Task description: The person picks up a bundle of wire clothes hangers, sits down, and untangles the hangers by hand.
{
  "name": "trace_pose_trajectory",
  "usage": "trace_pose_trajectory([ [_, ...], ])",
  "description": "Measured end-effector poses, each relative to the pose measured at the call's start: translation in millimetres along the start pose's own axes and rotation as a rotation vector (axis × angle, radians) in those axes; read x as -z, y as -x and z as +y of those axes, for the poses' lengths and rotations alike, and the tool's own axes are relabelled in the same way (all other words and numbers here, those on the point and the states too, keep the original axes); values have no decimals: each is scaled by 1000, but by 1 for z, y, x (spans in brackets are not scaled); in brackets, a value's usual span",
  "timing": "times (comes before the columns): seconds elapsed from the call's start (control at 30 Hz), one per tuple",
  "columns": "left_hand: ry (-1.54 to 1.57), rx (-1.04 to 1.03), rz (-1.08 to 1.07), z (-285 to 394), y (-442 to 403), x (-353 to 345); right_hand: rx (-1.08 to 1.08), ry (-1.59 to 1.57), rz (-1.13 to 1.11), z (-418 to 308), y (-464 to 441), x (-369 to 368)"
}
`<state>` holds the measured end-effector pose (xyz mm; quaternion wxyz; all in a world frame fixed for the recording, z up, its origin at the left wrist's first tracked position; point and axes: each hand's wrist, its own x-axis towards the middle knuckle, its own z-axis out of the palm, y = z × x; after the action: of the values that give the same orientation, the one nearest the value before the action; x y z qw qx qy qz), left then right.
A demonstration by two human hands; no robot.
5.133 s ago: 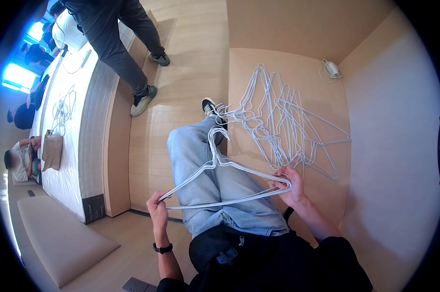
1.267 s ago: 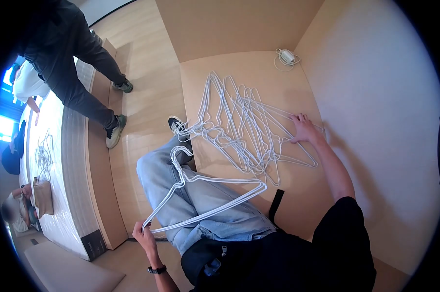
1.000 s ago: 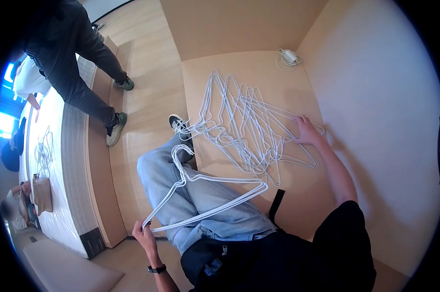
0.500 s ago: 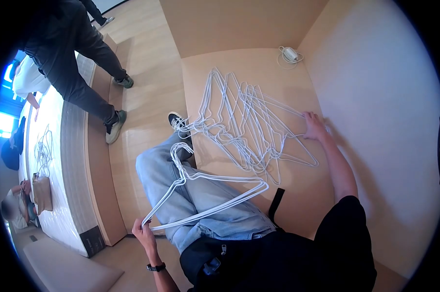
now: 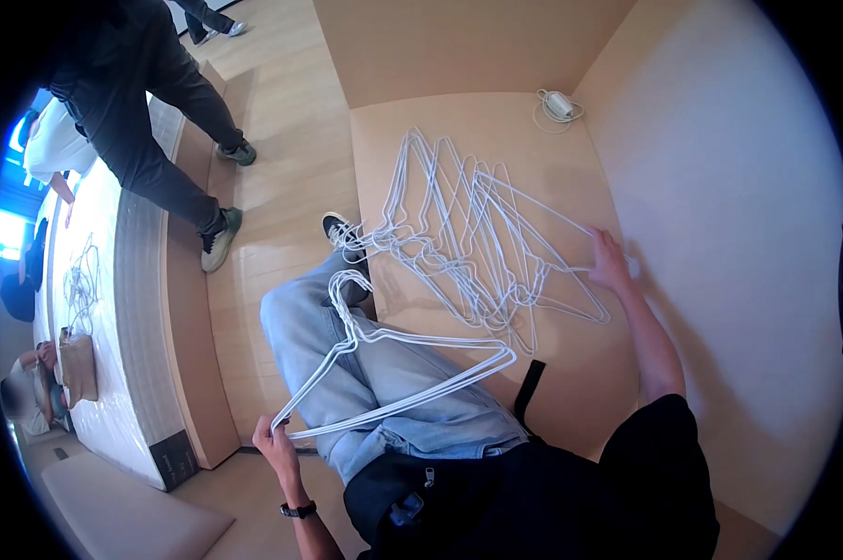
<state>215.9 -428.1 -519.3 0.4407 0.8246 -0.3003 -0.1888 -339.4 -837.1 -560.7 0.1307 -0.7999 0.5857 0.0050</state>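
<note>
My left hand (image 5: 277, 443) is closed around one corner of several white wire hangers (image 5: 349, 342), stacked together over my lap with their hooks aligned. A tangled pile of white wire hangers (image 5: 482, 271) lies on the wooden board surface in front of me. On the pile's right side, my right hand (image 5: 610, 261) pinches the end of one wire hanger (image 5: 536, 202). That hanger slants across the top of the pile, and its far end overlaps the others.
A white corded device (image 5: 557, 105) sits in the far corner. A pale panel (image 5: 738, 233) rises on the right. At left, a person in dark trousers (image 5: 151, 140) stands beside a plastic-wrapped mattress (image 5: 132, 355) bearing more hangers (image 5: 83, 289) and a tan bag (image 5: 78, 366).
My right hand has shifted slightly right and toward me, drawing the hanger's end along. The left hand and its stack of hangers have stayed still.
</note>
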Motion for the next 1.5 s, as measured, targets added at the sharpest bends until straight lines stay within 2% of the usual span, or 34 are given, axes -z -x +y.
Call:
trace_pose_trajectory([
  [0.17, -22, 2, 3, 0, -1, 2, -81, 17, 95, -2, 17, 3],
  [0.4, -3, -30, 9, -1, 0, 1, 10, 80, 40, 9, 35, 6],
  [0.6, -24, -14, 11, -8, 1, 2, 22, -81, 76, 4, 53, -5],
  [0.67, 33, -7, 2, -9, 0, 2, 30, -368, 71, -16, 58, -11],
  [0.7, 27, -7, 10, -7, 0, 2, 36, -375, 68, -28, 59, -11],
  [0.77, 51, -13, -5, -3, 0, 1, 68, -601, -93, -64, 64, 2],
  [0.9, 72, -9, -16, -7, 0, 2, 248, -831, -143, -126, 66, 12],
  [0.97, 67, -1, -18, -1, 0, 2, 273, -1021, -346, -152, 67, 25],
  [1.1, 52, 22, -16, 5, 0, 0, 295, -993, -451, -196, 74, 64],
  [1.17, 71, 25, -14, 2, 0, -1, 314, -1064, -662, -211, 76, 79],
  [1.2, 90, 24, -17, 1, 0, -1, 315, -1064, -664, -218, 77, 86],
  [1.27, 92, 26, -16, 2, 0, -1, 238, -1101, -910, -228, 79, 95],
  [1.4, 77, 21, -18, 1, 0, 0, 280, -1197, -846, -244, 93, 88],
  [1.47, 91, 21, -4, 2, 1, -2, 252, -1265, -632, -256, 104, 97],
  [1.5, 108, 19, 5, 3, 1, -2, 253, -1263, -636, -255, 107, 92],
])
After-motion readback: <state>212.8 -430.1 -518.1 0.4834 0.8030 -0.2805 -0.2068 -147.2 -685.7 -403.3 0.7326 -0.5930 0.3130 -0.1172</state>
